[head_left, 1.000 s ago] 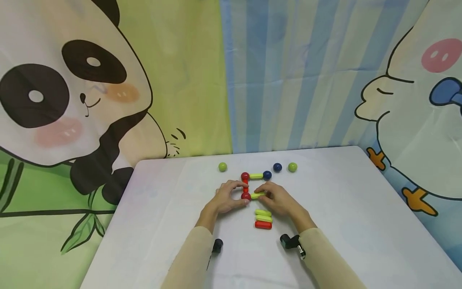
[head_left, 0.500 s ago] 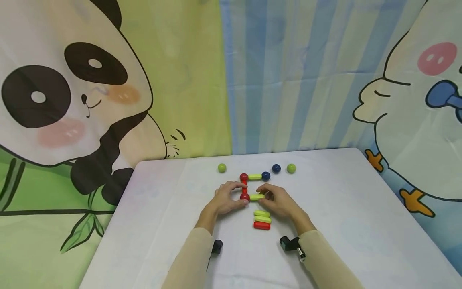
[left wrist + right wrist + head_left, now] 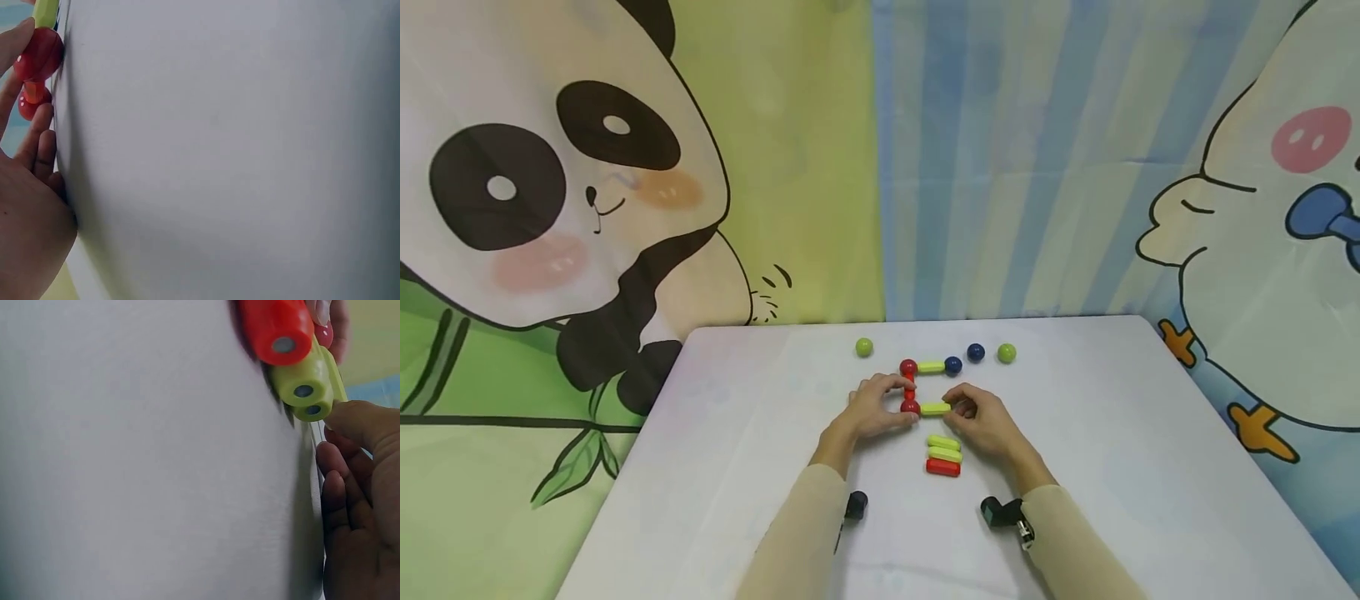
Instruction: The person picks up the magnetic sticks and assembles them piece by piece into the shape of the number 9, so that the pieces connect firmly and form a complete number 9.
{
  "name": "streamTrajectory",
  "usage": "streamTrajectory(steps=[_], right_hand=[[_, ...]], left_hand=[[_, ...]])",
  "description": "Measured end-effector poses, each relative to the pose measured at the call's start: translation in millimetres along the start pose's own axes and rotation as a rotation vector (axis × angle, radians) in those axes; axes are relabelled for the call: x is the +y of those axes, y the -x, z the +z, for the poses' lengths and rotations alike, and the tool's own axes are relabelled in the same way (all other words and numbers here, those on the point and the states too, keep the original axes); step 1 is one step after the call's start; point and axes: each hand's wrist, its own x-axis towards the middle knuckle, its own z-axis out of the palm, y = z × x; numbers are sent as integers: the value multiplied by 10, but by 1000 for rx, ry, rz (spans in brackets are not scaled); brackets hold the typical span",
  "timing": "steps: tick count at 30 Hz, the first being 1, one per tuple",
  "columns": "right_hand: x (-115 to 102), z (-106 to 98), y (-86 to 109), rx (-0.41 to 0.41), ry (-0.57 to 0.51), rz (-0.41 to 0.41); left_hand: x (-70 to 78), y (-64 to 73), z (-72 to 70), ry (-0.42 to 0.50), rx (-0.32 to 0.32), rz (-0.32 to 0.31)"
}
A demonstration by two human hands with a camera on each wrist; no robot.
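Note:
In the head view my left hand (image 3: 871, 408) holds the near red ball (image 3: 910, 407) between thumb and fingers, its fingertips by the red rod (image 3: 909, 395). That rod joins the near ball to a far red ball (image 3: 908, 367). From the near ball a yellow-green rod (image 3: 933, 409) points right, and my right hand (image 3: 981, 418) pinches its free end with thumb and forefinger. Another yellow-green rod (image 3: 931, 367) links the far red ball to a dark blue ball (image 3: 952, 365). The left wrist view shows the near red ball (image 3: 41, 55) beside my thumb.
Two loose yellow-green rods (image 3: 943, 448) and a red rod (image 3: 943, 467) lie side by side, nearer me, with magnets in their ends. Along the back are a loose blue ball (image 3: 976, 352) and two green balls (image 3: 1007, 352). A printed cloth (image 3: 805, 167) hangs behind the white table (image 3: 737, 467).
My right fingers have slid slightly right to the yellow-green rod's tip, leaving more of it showing. The left hand stays at the near red ball. The head view has shifted a little.

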Motion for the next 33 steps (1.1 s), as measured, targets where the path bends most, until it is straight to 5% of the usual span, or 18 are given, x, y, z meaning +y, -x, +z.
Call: streamTrajectory(steps=[12, 23, 33], right_hand=[[9, -9, -25, -3, 21, 10], [6, -80, -75, -47, -11, -8], [11, -327, -231, 23, -2, 59]], left_hand=[[127, -51, 94, -110, 85, 129], [219, -137, 170, -171, 86, 126], [243, -135, 173, -157, 67, 105]])
